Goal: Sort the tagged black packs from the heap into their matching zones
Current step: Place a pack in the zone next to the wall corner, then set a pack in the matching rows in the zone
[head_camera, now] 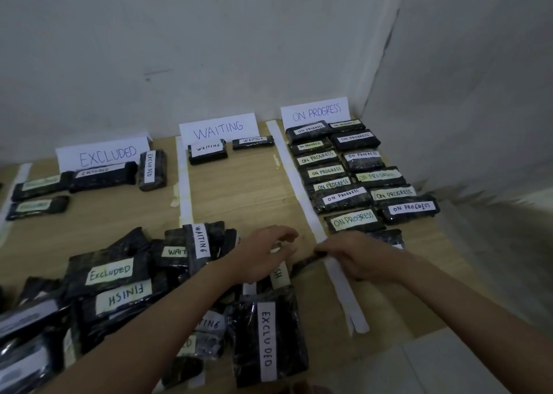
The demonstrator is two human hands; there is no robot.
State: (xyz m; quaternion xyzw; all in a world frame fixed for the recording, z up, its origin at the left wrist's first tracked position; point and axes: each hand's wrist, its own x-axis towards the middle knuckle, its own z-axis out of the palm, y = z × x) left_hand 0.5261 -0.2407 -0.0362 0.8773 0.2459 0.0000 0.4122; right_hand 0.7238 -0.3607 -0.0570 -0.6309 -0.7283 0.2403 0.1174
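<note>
Left hand (263, 254) hovers over heap (125, 292) edge, fingers loosely curled, holding nothing. Right hand (356, 257) curls round a dark pack (305, 264) lying across the paper strip (344, 289) beside the ON PROGRESS zone (359, 178); its tag is hidden. Two packs sit in WAITING zone (227, 148), several in EXCLUDED zone (89, 178).

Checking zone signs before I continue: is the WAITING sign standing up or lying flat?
Standing. The WAITING sign is upright against the wall at the back of its zone, lettering facing forward, two WAITING packs lying before it.
</note>
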